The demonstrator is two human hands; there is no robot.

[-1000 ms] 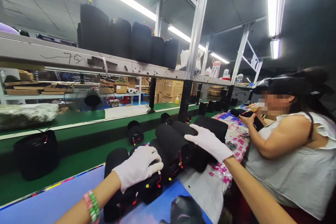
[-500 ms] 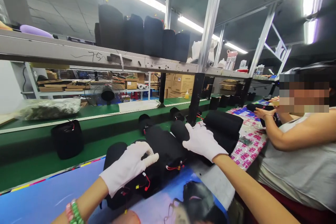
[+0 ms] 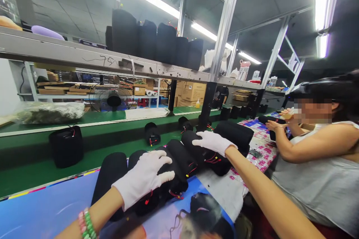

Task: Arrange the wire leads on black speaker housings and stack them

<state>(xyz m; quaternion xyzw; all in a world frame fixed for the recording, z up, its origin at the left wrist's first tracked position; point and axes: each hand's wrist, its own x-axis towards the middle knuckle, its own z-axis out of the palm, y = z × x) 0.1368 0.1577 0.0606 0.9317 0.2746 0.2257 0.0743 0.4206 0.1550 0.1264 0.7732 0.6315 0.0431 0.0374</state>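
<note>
Several black, soft-looking cylinders with thin red wires and small yellow connectors lie side by side in a row on a printed sheet. My left hand (image 3: pixel 147 177), in a white glove, rests over the middle cylinders with its fingers spread. Left of it lies a black cylinder (image 3: pixel 110 175), and a further cylinder (image 3: pixel 182 155) lies between my hands. My right hand (image 3: pixel 214 142), also gloved, lies with fingers stretched over the top of a cylinder (image 3: pixel 190 140) farther right. Neither hand is wrapped around anything. A larger black cylinder (image 3: pixel 235 134) lies just beyond the right hand.
On the green belt (image 3: pixel 98 145) behind stand a wide black cylinder (image 3: pixel 66 145) and smaller ones (image 3: pixel 153 134). A metal post (image 3: pixel 206 108) and an overhead shelf (image 3: pixel 98 59) with black cylinders rise in front. A co-worker (image 3: pixel 316 149) handles a black piece at right.
My left hand has moved slightly right and its fingers have spread over the cylinders. The cylinders beneath my hands have shifted, with more showing between them. The view has turned a little.
</note>
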